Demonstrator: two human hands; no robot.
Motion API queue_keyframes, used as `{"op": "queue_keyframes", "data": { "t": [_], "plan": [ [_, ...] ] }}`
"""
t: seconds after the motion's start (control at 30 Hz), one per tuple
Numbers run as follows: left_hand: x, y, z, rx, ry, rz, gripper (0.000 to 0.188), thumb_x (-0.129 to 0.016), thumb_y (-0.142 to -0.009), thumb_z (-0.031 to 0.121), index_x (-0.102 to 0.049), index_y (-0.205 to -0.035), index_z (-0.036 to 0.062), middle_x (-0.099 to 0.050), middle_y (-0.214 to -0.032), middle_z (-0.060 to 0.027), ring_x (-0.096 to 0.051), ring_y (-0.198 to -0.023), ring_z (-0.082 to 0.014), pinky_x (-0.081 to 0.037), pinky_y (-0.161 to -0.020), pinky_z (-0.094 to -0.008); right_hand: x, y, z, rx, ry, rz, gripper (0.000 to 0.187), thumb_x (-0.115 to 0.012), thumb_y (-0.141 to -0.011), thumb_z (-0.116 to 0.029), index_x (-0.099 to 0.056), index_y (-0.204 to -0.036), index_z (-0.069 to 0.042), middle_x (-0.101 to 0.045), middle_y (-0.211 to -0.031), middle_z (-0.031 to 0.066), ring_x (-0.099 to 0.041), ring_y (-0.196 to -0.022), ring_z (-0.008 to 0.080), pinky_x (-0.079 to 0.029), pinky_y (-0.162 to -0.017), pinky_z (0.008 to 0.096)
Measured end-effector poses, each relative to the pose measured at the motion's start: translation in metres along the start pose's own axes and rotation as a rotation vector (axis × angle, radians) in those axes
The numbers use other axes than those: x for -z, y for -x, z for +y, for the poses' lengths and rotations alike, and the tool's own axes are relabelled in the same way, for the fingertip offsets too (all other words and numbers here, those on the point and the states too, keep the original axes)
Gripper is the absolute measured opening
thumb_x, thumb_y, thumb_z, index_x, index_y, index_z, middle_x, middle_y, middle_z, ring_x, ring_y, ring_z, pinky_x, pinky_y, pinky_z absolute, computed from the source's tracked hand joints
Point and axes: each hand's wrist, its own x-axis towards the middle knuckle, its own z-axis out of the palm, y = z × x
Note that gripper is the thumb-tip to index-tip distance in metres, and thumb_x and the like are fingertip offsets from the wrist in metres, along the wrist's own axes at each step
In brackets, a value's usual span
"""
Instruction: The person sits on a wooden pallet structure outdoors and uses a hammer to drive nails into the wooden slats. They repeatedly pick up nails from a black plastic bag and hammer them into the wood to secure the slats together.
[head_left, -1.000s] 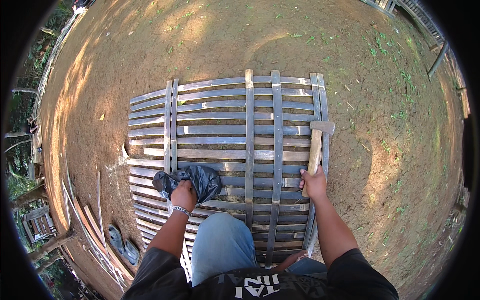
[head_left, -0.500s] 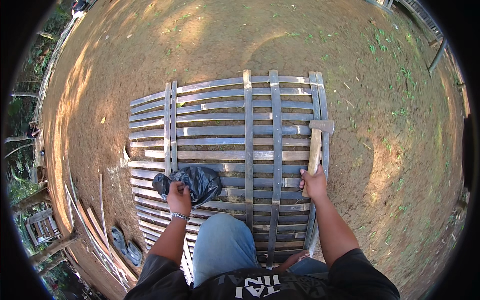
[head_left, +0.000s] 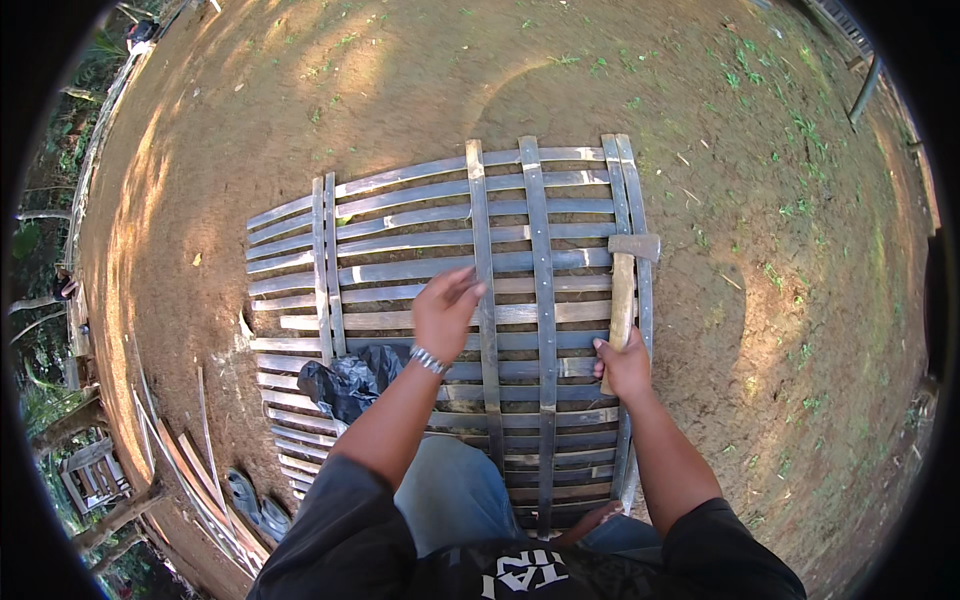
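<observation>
A grid of bamboo slats point(head_left: 405, 272) lies on the ground, crossed by several upright strips. Over its middle hangs my left hand point(head_left: 443, 318), beside one cross strip point(head_left: 478, 220). Its thumb and fingers are drawn together; whatever they may pinch is too small to make out. On the right, my right hand point(head_left: 624, 366) grips a hatchet point(head_left: 622, 290) by the lower part of its wooden handle, head pointing away from me. A crumpled black plastic bag point(head_left: 350, 380) rests on the slats, partly behind my left forearm.
My jeans-covered knee point(head_left: 455, 490) presses in at the near side of the grid. A pair of sandals point(head_left: 255, 505) and several long bamboo strips point(head_left: 195, 480) lie on the dirt at left. Bare soil point(head_left: 420, 80) with small grass patches surrounds the grid.
My left hand has left the black bag and moved right and away from me, over the middle slats. The right hand keeps its grip on the hatchet.
</observation>
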Motion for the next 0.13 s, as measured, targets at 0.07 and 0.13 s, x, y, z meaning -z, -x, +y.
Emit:
{"op": "queue_keyframes", "data": {
  "t": [0.07, 0.13],
  "plan": [
    [-0.037, -0.026, -0.008, 0.027, 0.018, -0.072, 0.034, -0.078, -0.092, 0.004, -0.071, -0.124, -0.0028, -0.074, -0.118, -0.0135, -0.073, -0.105, -0.0187, -0.057, -0.091, -0.0292, 0.0, 0.001, -0.003, -0.01, 0.025, 0.016, 0.035, -0.075, -0.094, -0.008, -0.048, -0.116, 0.001, -0.065, -0.079, 0.0082, -0.063, -0.054, 0.0145, -0.054, -0.047, 0.0308],
    [-0.064, -0.05, -0.014, 0.038, -0.048, -0.125, 0.044, -0.08, -0.091, 0.006, -0.066, -0.132, -0.0038, -0.074, -0.123, -0.0149, -0.072, -0.113, -0.018, -0.057, -0.095, -0.0294, 0.002, -0.001, 0.001, -0.001, 0.014, 0.003, 0.034, -0.074, -0.095, -0.008, -0.048, -0.116, 0.0, -0.066, -0.08, 0.0096, -0.064, -0.054, 0.0146, -0.054, -0.047, 0.0308]
  ]
}}
